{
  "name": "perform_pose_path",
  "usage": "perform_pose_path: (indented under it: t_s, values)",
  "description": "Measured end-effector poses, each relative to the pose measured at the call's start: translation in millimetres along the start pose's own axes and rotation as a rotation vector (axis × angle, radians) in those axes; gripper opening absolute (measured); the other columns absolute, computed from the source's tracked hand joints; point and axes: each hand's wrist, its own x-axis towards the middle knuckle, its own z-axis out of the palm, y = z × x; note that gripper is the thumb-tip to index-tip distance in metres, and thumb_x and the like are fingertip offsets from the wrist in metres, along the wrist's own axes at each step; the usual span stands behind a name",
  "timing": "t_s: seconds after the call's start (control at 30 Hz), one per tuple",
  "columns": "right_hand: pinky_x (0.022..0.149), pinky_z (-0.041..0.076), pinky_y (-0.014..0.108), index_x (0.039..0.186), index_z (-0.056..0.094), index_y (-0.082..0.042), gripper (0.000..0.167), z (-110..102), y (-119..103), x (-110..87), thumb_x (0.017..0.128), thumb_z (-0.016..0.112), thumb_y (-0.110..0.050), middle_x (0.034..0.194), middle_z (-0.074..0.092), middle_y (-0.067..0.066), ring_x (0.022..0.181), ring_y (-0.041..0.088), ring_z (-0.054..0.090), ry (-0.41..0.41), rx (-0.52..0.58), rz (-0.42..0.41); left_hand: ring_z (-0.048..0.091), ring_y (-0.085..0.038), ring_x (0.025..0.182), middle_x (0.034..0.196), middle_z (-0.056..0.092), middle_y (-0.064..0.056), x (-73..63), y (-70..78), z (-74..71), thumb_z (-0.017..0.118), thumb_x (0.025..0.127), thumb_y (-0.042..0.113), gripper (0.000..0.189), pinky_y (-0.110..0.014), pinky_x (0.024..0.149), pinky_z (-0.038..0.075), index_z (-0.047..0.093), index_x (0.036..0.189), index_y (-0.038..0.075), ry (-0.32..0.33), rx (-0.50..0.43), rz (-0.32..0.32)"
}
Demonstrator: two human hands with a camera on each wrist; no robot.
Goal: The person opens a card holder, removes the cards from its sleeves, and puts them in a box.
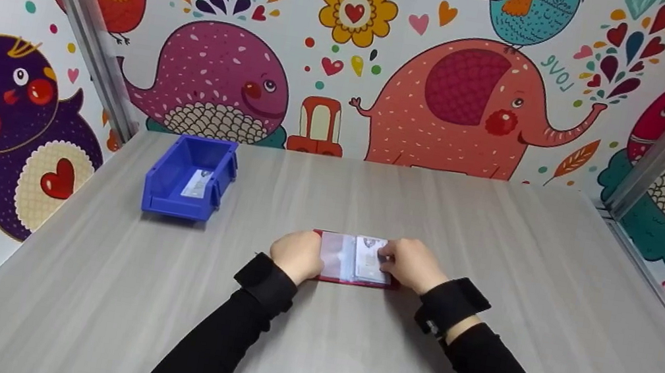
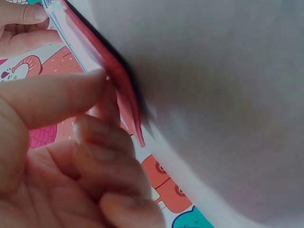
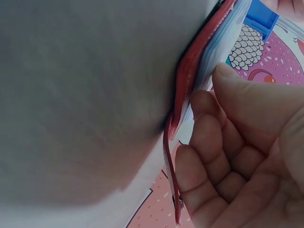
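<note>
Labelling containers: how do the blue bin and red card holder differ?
The blue bin is deep and open-topped; the red card holder is thin, opened like a booklet. The bin stands untouched; the left hand and right hand grip the holder. Both contain a white card-like piece.

A grey wood-grain desk (image 1: 345, 362) stands within white walls (image 1: 327, 52) printed with bright cartoons. At the back are a purple whale (image 1: 216, 78), a yellow flower (image 1: 358, 8) and a coral elephant (image 1: 461, 110), a teal bird (image 1: 533, 13) on top; a penguin (image 1: 15, 123) decorates the left. Metal posts (image 1: 84, 7) mark both back corners. The light is even.
</note>
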Motion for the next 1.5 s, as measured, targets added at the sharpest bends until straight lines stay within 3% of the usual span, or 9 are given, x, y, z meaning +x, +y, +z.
perform_pose_path:
  t_s: [0.33,0.67,0.93,1.5]
  values:
    - [0.075,0.051,0.042,0.097,0.076,-0.001,0.02,-0.8,3.1,-0.8,0.077,0.076,0.001,0.089,0.072,0.011,0.077,0.026,0.062,0.017,0.03,-0.025,0.067,-0.026,0.081,0.091,0.071,-0.01,-1.2,1.5,0.6,0.069,0.082,0.012,0.008,-0.046,0.062,0.053,0.071,0.089,0.007,0.019,0.008,0.003]
    - [0.069,0.049,0.038,0.089,0.075,-0.001,0.008,-1.9,5.5,-3.0,0.082,0.074,0.001,0.081,0.069,0.007,0.071,0.021,0.056,0.096,0.037,-0.005,0.065,-0.025,0.078,0.09,0.07,-0.009,-0.3,0.6,0.8,0.069,0.082,0.013,0.007,-0.046,0.062,0.052,0.07,0.087,0.007,0.008,0.011,0.001]
    - [0.075,0.054,0.043,0.088,0.077,-0.001,0.008,-3.9,6.0,-5.3,0.081,0.078,-0.002,0.092,0.074,0.011,0.083,0.027,0.068,0.147,0.027,0.04,0.064,-0.023,0.075,0.086,0.069,-0.007,0.0,-0.1,-0.1,0.07,0.081,0.013,0.005,-0.044,0.06,0.052,0.069,0.083,0.008,-0.006,0.02,0.006]
    - [0.073,0.054,0.042,0.088,0.078,-0.001,0.009,-3.0,5.2,-5.2,0.079,0.08,-0.003,0.085,0.073,0.008,0.08,0.026,0.068,0.082,-0.003,0.029,0.065,-0.024,0.079,0.091,0.071,-0.009,0.3,-0.3,-0.5,0.069,0.082,0.013,0.006,-0.045,0.062,0.052,0.07,0.085,0.008,-0.007,0.016,0.004]
